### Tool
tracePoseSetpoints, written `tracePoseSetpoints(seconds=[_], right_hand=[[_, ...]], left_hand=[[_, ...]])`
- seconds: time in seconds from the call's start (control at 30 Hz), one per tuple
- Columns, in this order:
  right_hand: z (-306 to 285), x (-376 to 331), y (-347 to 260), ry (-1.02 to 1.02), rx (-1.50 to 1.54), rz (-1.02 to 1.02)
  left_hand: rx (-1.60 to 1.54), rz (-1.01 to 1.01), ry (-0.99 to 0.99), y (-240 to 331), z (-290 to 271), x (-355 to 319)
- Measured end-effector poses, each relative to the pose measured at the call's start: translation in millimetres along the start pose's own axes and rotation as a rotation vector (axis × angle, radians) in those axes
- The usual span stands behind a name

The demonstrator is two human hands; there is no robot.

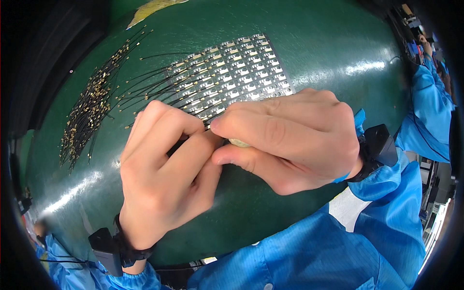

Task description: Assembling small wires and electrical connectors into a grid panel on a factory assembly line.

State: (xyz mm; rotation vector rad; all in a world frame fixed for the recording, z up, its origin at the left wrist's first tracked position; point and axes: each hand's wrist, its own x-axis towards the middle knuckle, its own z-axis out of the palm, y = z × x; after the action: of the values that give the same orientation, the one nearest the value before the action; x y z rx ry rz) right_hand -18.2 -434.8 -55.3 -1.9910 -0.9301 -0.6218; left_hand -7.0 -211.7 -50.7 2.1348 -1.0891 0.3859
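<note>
My left hand [166,166] and my right hand [290,140] meet fingertip to fingertip at the near edge of a panel [291,88] set with rows of small silver metal parts. Both are closed in a pinch. Whatever the left fingers hold is hidden behind them. Between my right thumb and fingers a bit of a pale yellowish thing [239,142] shows; its kind cannot be made out. Thin black cables [145,87] with small gold-coloured ends lie fanned over the panel's left side, just beyond my left hand.
A heap of similar black cables [92,104] lies on the green table surface [333,48] at the left. At the far edge is a yellowish leaf-shaped piece [152,9]. Another person's blue sleeve [427,111] shows at the right.
</note>
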Motion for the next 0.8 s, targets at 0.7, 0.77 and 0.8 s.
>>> tracePoseSetpoints(seconds=[0.7, 0.77, 0.8], right_hand=[[-8, 6, -15, 0.117, 0.237, 0.341], [-4, 7, -13, 0.142, 0.244, 0.341], [-4, 9, -12, 0.133, 0.24, 0.326]], left_hand=[[0.249, -0.466, -0.002, -67, -120, -24], [0.26, -0.467, 0.025, -66, -120, -27], [0.265, -0.464, 0.034, -67, -121, -25]])
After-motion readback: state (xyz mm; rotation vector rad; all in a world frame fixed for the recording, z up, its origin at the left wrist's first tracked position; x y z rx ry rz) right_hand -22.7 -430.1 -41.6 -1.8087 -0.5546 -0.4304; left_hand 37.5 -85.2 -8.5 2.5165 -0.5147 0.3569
